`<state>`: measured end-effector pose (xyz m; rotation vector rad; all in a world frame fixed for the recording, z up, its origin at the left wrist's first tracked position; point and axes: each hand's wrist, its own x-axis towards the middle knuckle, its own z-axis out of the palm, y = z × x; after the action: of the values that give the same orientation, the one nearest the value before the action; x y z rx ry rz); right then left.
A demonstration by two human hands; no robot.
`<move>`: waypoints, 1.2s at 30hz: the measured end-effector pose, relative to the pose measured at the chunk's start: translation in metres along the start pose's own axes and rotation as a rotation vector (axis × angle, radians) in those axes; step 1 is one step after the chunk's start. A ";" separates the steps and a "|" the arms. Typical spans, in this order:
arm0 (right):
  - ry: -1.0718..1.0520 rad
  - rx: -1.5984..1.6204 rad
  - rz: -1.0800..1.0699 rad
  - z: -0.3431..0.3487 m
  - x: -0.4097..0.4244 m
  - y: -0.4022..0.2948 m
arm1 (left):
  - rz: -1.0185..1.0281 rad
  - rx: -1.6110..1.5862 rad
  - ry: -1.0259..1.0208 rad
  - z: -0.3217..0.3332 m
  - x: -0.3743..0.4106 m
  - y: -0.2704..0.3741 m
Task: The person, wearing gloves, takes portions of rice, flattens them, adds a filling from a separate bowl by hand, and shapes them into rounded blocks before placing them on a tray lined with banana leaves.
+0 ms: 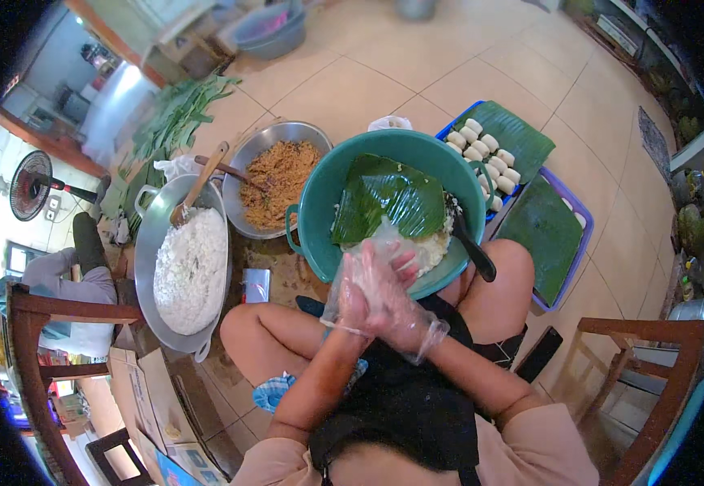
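Note:
My left hand (353, 301) and my right hand (396, 297), both in clear plastic gloves, are pressed together over the near rim of a teal plastic basin (315, 194). The palms face each other, and whatever may lie between them is hidden. Inside the basin, a glossy banana leaf (388, 194) covers part of a mass of white sticky rice (434, 256). A black-handled utensil (478, 255) leans over the basin's right rim. To the right, pale rice rolls (487, 146) sit in rows on banana leaf in a blue tray (449, 129).
Left stand a metal bowl of orange-brown shredded filling (282, 176) and an oval pan of white rice (191, 276), with wooden spoons. A purple tray (581, 267) holds another leaf. Also around are cut leaves (176, 115), a phone-like black object (539, 353), wooden chairs (72, 310) and a seated person (78, 279).

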<state>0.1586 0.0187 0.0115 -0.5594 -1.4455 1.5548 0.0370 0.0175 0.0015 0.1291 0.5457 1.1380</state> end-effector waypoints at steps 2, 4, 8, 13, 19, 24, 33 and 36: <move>0.072 0.297 -0.037 0.005 0.006 0.012 | 0.014 -0.024 0.049 -0.001 0.005 -0.001; 0.207 0.703 0.012 0.011 0.008 0.000 | -0.034 -0.184 0.134 -0.012 0.005 0.004; 0.230 0.249 -0.064 -0.017 0.001 -0.018 | -0.104 -0.284 -0.173 -0.056 0.014 0.010; 0.359 -0.326 0.140 -0.041 -0.010 -0.043 | 0.115 0.092 0.040 -0.034 0.028 -0.001; 0.348 -0.562 -0.010 -0.011 -0.006 0.001 | 0.144 0.043 0.027 0.015 0.042 -0.030; 0.161 -0.070 0.256 -0.020 -0.010 0.007 | -0.090 -0.060 -0.100 0.006 0.048 -0.023; 0.007 0.316 0.247 -0.085 0.012 0.001 | 0.278 0.412 0.283 -0.026 0.060 -0.027; 0.261 -0.275 0.022 -0.177 0.031 -0.033 | 0.280 0.560 0.336 -0.025 0.064 -0.019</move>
<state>0.2986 0.1353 0.0129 -0.9082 -1.4608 1.2518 0.0600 0.0616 -0.0489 0.5160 1.1682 1.2597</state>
